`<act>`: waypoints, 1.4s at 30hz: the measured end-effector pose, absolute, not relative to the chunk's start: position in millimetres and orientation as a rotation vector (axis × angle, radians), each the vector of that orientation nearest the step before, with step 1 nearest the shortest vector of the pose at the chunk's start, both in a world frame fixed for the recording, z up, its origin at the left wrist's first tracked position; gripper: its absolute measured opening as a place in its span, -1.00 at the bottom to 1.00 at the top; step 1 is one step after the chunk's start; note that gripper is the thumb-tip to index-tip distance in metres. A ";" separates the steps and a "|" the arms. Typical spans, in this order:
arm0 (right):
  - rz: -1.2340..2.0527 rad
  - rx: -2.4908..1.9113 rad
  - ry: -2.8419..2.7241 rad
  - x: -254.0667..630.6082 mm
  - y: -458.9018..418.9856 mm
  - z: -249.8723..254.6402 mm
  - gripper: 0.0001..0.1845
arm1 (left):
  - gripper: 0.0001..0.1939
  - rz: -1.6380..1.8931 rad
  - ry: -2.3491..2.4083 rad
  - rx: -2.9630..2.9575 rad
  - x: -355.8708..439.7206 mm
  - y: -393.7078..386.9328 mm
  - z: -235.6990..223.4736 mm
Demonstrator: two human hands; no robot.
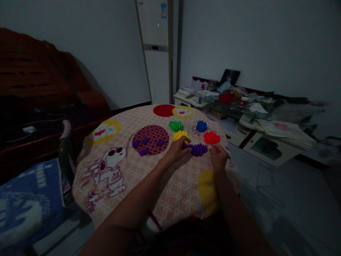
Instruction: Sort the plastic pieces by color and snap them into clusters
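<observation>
A round table under a cartoon-print cloth [128, 170] carries small heaps of plastic studded pieces: green [176, 125], blue [201, 126], yellow [180, 135], red [212, 137] and purple [199, 149]. Several loose purple pieces [145, 144] lie on a maroon circle of the cloth. My left hand [177, 151] is closed in a pinch on a purple piece at the left edge of the purple heap. My right hand [218, 156] rests just right of that heap, fingers curled toward it; whether it holds anything is hidden.
A dark wooden sofa [39, 89] stands at left with a blue towel [26, 199] below it. A tall white air conditioner [157, 49] is behind the table. A low cabinet cluttered with papers and cups [239, 103] runs along the right wall.
</observation>
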State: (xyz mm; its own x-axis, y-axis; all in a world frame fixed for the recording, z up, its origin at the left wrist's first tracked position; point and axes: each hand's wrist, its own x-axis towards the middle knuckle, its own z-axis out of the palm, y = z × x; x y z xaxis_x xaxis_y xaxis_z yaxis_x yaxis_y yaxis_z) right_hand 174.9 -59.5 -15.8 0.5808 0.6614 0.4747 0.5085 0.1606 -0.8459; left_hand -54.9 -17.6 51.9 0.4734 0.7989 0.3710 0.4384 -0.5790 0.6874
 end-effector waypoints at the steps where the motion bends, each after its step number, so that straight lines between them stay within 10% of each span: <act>1: 0.159 -1.494 -1.045 174.7 -59.6 -16.3 -0.66 | -0.72 0.945 1.003 2.230 -45.5 -24.8 50.4; 27: 0.310 -1.448 -1.007 183.0 -50.6 -25.8 -0.66 | -0.77 0.655 1.227 2.600 40.2 -47.9 34.9; 42: 0.435 -1.439 -0.916 174.1 -57.2 -15.3 -0.62 | -0.72 1.254 1.749 2.051 -80.7 19.7 66.2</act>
State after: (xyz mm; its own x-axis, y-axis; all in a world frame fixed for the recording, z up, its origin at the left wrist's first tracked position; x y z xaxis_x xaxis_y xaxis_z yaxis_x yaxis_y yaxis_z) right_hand 174.1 -57.2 -15.3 0.6055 0.7483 0.2711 0.2628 0.1335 -0.9556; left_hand -80.7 19.7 66.2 -0.0403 0.8768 0.4792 0.7352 -0.2987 0.6084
